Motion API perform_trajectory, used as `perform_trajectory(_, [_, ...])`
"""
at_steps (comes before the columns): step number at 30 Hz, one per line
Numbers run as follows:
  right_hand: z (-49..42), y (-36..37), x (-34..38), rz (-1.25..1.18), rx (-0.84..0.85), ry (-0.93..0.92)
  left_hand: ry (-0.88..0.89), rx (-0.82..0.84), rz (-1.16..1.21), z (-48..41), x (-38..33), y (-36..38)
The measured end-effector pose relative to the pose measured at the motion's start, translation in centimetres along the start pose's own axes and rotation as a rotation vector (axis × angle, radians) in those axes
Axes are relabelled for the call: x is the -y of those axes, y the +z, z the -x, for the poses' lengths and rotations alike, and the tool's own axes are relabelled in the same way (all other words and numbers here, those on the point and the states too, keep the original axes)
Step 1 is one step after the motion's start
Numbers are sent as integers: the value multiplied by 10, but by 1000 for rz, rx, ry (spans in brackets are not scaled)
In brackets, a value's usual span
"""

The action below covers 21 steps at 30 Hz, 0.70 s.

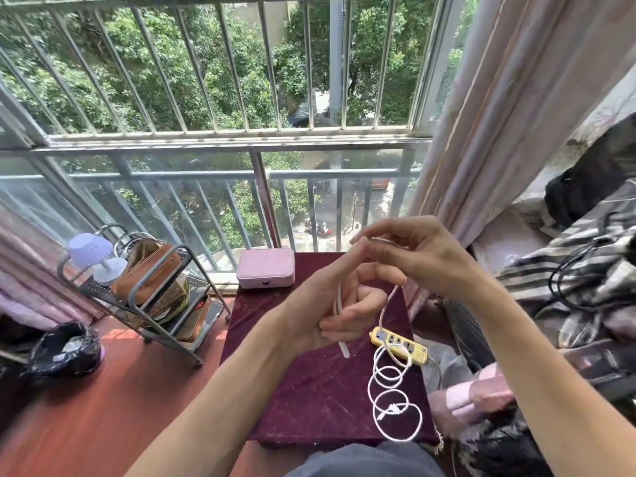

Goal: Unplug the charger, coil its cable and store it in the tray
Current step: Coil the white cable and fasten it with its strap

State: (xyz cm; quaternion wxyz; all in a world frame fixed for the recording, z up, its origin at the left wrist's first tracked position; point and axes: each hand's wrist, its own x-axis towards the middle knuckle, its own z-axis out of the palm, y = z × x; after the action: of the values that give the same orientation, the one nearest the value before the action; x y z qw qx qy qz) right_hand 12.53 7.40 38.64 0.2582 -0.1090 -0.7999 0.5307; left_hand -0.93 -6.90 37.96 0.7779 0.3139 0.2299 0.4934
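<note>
A white charger cable (385, 373) hangs from my hands and falls in loose loops onto the maroon table (309, 390). My left hand (330, 304) is palm up above the table, its curled fingers closed around one end of the cable, which pokes out below the palm. My right hand (413, 256) is raised just right of it and pinches the cable near my left fingertips. A yellow power strip (399, 344) lies on the table's right side under the hanging cable. The cable's plug end (390, 410) rests inside the lowest loop.
A pink box (265, 268) sits at the table's far edge by the railing. A metal rack (144, 290) with a brown bag and a small lamp (94, 256) stands at left. A black bag (65, 349) is on the floor. Bedding and black cords lie at right.
</note>
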Motion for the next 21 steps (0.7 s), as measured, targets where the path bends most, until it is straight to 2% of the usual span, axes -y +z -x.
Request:
perform_trajectory(6, [6, 6, -9, -247, 28, 20, 89, 37, 97, -6, -4, 13])
perform_trajectory(11, [17, 20, -21, -276, -20, 79, 74, 39, 82, -9, -10, 15])
perform_trajectory(15, [25, 45, -27, -394, -64, 154, 146, 14, 114, -15, -8, 14])
perform_trajectory(18, [34, 59, -38, -284, -87, 239, 181, -9, 146, -17, -12, 9])
perform_trajectory(21, [48, 66, -47, -87, -98, 240, 202, -152, 98, -17, -20, 2])
